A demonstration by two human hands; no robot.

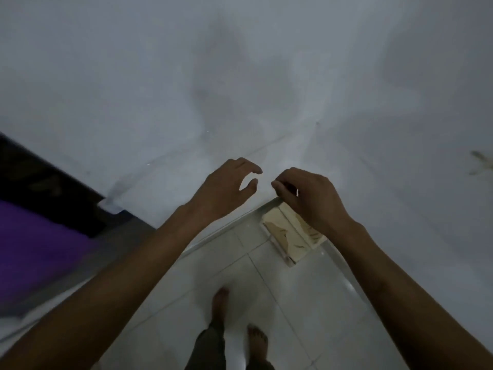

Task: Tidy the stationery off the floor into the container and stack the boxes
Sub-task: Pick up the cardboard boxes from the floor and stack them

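A pale wooden box (289,236) with dark markings stands on the white tiled floor, pushed into the corner where two walls meet. My right hand (306,198) hangs above its far end with fingers loosely curled and nothing in them; the wrist hides part of the box. My left hand (226,188) floats to the left of it, thumb and fingers curved and apart, holding nothing. No stationery or container shows in this view.
White walls (240,76) fill the upper frame. A dark frame with a purple cloth (34,249) lies at the left. My bare feet (220,305) stand on the tiles (306,303) below the hands.
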